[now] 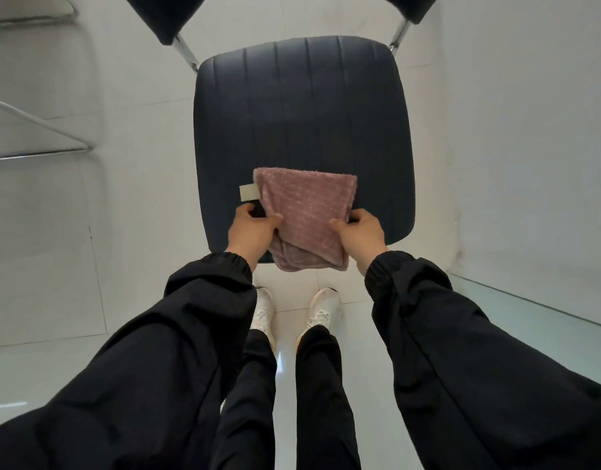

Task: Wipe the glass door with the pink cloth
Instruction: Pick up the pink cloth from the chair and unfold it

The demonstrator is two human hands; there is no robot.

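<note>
No legible text, not even on the pale tag (249, 192) of the pink cloth (307, 212)

A folded pink cloth (309, 212) is lying on the front part of a dark chair seat (302, 113), with a hand gripping each side.
The dusty-pink fabric is showing rows of pale dots, and a cream tag (249, 192) is sticking out from its upper left edge. Its near end is drooping over the seat's front edge. The left hand (250, 230) is pinching its left side, and the right hand (360, 232) is pinching its right side.
</note>
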